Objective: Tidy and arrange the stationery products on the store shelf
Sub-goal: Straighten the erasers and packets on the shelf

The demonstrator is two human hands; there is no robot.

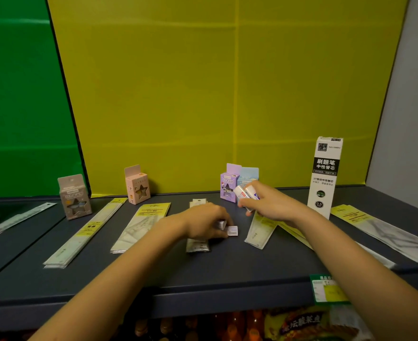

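White eraser-like packs [232, 230] sit on the dark shelf [203, 271] well left of the tall refill box [324, 175], the left hand [205, 221] curled over them, pinching one. Nearer that box the right hand [271, 203] grips another pair [242, 193] of the same sort. Best, I reckon, to gather them all and set them square in one row left of the refill box, labels outward, without knocking the lilac box [228, 185] standing there.
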